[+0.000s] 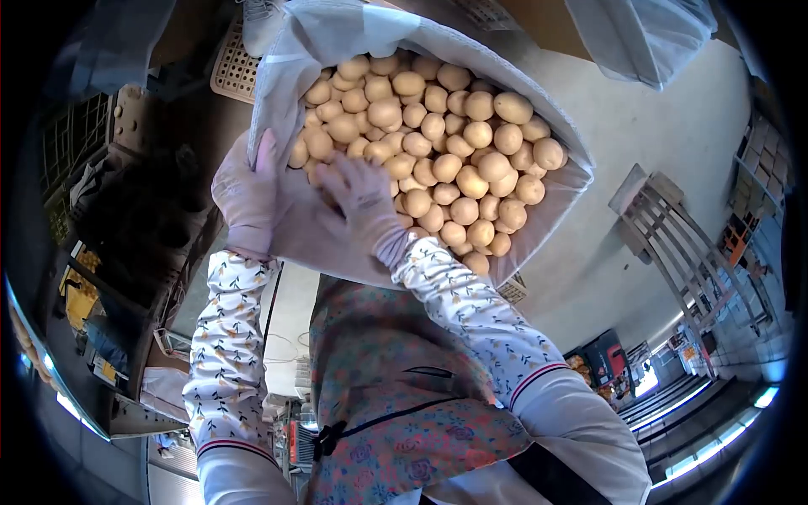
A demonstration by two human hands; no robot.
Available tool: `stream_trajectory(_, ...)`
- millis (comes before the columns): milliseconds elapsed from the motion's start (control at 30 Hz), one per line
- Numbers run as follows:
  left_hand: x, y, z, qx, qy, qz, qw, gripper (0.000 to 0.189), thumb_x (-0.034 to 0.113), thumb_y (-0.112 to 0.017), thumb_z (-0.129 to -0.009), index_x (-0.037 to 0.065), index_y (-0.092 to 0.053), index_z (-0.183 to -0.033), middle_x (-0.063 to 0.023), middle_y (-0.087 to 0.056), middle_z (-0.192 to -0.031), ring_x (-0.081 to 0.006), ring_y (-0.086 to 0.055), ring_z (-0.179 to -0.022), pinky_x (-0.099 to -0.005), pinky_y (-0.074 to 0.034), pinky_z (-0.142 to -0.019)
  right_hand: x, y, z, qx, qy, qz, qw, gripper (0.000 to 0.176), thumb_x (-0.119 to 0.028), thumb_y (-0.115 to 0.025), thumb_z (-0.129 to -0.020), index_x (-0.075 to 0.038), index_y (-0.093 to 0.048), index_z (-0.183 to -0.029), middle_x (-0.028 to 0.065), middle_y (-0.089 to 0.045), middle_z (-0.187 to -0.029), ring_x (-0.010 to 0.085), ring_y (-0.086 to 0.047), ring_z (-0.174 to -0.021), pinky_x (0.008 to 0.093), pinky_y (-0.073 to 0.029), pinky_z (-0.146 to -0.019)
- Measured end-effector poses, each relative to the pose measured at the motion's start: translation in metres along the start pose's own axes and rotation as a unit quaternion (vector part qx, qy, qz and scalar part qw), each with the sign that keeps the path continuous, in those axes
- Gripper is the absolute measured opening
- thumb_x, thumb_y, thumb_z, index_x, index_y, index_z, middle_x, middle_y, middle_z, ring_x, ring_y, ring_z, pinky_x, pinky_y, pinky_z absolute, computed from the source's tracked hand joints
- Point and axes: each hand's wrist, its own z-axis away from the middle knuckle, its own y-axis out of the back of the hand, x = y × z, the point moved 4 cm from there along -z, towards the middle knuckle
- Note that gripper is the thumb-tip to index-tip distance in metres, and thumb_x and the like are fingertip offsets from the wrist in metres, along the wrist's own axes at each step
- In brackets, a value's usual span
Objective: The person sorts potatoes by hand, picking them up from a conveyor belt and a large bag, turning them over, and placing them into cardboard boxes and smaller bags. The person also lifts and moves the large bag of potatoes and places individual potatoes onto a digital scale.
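Left grip [244, 195] holds the sack [337, 38] rim, centre left; right grip [360, 200] open on potatoes [454, 160]; a slip could spill them

Wooden rack [673, 244]: slatted, on the floor, right side.
Crate [231, 71]: pale plastic lattice, upper left.
Floor [673, 126]: grey.

A pale, smooth concrete floor [673, 126] spreads across the right side, evenly lit. On it, to the right, stands a wooden slatted rack [673, 244], with shelves of boxed goods [749, 202] at the far right edge. A perforated plastic crate [231, 71] lies at the far left, beside dark stacked crates [76, 151] in shadow. Near right, a red and black box [602, 358] sits by a bright strip of daylight [673, 404].
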Motion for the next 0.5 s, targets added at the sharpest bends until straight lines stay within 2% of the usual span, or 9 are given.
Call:
stream_trajectory(67, 0.001, -0.001, 0.001, 0.013, -0.012, -0.004, 1.000, 0.033, 0.041, -0.063, -0.093, 0.010, -0.071, -0.103, -0.0168, -0.070, -0.089, -0.0376, -0.067, -0.081, -0.0423, -0.053, -0.070, -0.001, 0.007, -0.007, -0.064, -0.008, -0.125, 0.990, 0.036, -0.025, -0.062, -0.084, -0.007, -0.057, -0.114, 0.0182, -0.056, -0.111, 0.0365, -0.057, -0.098, 0.0477, -0.046, -0.087)
stream_trajectory(133, 0.001, -0.002, 0.003, 0.022, -0.018, -0.013, 1.000, 0.032, 0.040, -0.063, -0.093, 0.010, -0.071, -0.103, -0.0166, -0.070, -0.089, -0.0373, -0.067, -0.081, -0.0416, -0.053, -0.070, 0.016, 0.025, -0.034, -0.015, -0.027, -0.143, 0.989, 0.025, -0.020, -0.059, -0.085, -0.005, -0.057, -0.106, 0.0165, -0.058, -0.101, 0.0357, -0.058, -0.090, 0.0443, -0.048, -0.081)
stream_trajectory(167, 0.001, -0.002, 0.005, 0.013, -0.007, -0.010, 1.000, 0.032, 0.039, -0.063, -0.093, 0.010, -0.071, -0.103, -0.0164, -0.070, -0.089, -0.0370, -0.067, -0.081, -0.0410, -0.053, -0.070, 0.042, 0.034, -0.063, 0.065, -0.042, -0.097, 0.992, 0.019, -0.018, -0.059, -0.086, -0.006, -0.058, -0.100, 0.0148, -0.059, -0.093, 0.0362, -0.057, -0.086, 0.0441, -0.048, -0.078)
stream_trajectory(233, 0.006, 0.000, 0.002, 0.000, 0.010, 0.000, 1.000, 0.031, 0.038, -0.063, -0.094, 0.010, -0.071, -0.102, -0.0160, -0.070, -0.088, -0.0364, -0.067, -0.081, -0.0399, -0.053, -0.070, 0.084, 0.025, -0.103, 0.053, -0.044, 0.062, 0.996, 0.032, -0.030, -0.060, -0.085, -0.005, -0.059, -0.106, 0.0158, -0.060, -0.100, 0.0357, -0.058, -0.091, 0.0462, -0.047, -0.080)
stream_trajectory(300, 0.007, 0.001, 0.001, 0.015, -0.009, -0.006, 1.000, 0.031, 0.038, -0.063, -0.094, 0.010, -0.072, -0.102, -0.0152, -0.070, -0.088, -0.0355, -0.067, -0.081, -0.0387, -0.053, -0.070, 0.110, 0.007, -0.126, -0.072, -0.088, 0.197, 0.974, 0.049, -0.043, -0.061, -0.086, -0.006, -0.060, -0.117, 0.0176, -0.061, -0.111, 0.0348, -0.061, -0.101, 0.0465, -0.048, -0.087)
stream_trajectory(333, 0.006, 0.001, 0.002, 0.021, -0.017, -0.010, 1.000, 0.030, 0.038, -0.063, -0.094, 0.010, -0.072, -0.102, -0.0149, -0.070, -0.088, -0.0351, -0.068, -0.080, -0.0382, -0.053, -0.069, 0.110, 0.009, -0.133, -0.015, -0.061, 0.225, 0.972, 0.053, -0.048, -0.060, -0.087, -0.005, -0.061, -0.117, 0.0180, -0.062, -0.112, 0.0345, -0.061, -0.106, 0.0456, -0.048, -0.090)
stream_trajectory(400, 0.003, 0.000, 0.001, 0.016, -0.006, 0.001, 1.000, 0.030, 0.038, -0.063, -0.094, 0.010, -0.072, -0.101, -0.0145, -0.071, -0.088, -0.0345, -0.068, -0.080, -0.0380, -0.053, -0.069, 0.112, 0.005, -0.141, -0.059, -0.091, 0.210, 0.972, 0.053, -0.049, -0.059, -0.087, -0.006, -0.062, -0.118, 0.0180, -0.063, -0.110, 0.0347, -0.063, -0.102, 0.0464, -0.049, -0.087)
stream_trajectory(433, 0.003, 0.000, 0.000, 0.015, -0.001, 0.007, 1.000, 0.030, 0.038, -0.063, -0.094, 0.010, -0.072, -0.101, -0.0143, -0.071, -0.088, -0.0342, -0.068, -0.080, -0.0379, -0.053, -0.069, 0.117, 0.000, -0.143, -0.081, -0.100, 0.187, 0.974, 0.053, -0.049, -0.057, -0.087, -0.005, -0.062, -0.117, 0.0179, -0.065, -0.102, 0.0343, -0.065, -0.096, 0.0469, -0.051, -0.085)
stream_trajectory(500, 0.003, 0.002, 0.000, 0.007, 0.002, 0.008, 1.000, 0.030, 0.038, -0.062, -0.094, 0.010, -0.071, -0.102, -0.0140, -0.070, -0.088, -0.0356, -0.067, -0.082, -0.0411, -0.052, -0.071, 0.120, 0.003, -0.134, -0.155, -0.181, 0.096, 0.966, 0.055, -0.050, -0.056, -0.086, -0.005, -0.062, -0.117, 0.0191, -0.067, -0.100, 0.0352, -0.066, -0.095, 0.0460, -0.051, -0.087)
